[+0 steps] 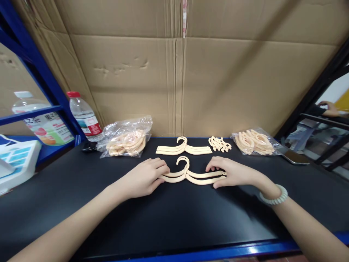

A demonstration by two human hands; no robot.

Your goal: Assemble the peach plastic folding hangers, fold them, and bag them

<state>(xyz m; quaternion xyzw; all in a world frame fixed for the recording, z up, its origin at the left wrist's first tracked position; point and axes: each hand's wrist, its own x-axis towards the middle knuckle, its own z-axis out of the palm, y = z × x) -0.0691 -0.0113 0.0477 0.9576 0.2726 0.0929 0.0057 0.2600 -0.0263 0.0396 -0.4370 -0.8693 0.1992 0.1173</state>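
Note:
Two cream plastic clothes hangers (200,179) lie together on the black table (174,218), one slightly behind the other, hooks pointing away from me. My left hand (148,176) is closed round their left ends, thumb on the near side and fingers on the far side. At the right ends, my right hand (230,171) grips with fingers curled behind and thumb in front; part of the ends is hidden in the palm. Just beyond lies a neat stack of similar hangers (170,150), hooks lined up. Beside that stack is a small heap of cream plastic pieces (219,144).
Clear plastic bags of curved cream parts stand at back left (127,142) and back right (255,142). A red-capped water bottle (85,118) leans by the blue frame (35,58). A phone (296,156) lies right. Cardboard (122,72) walls the back.

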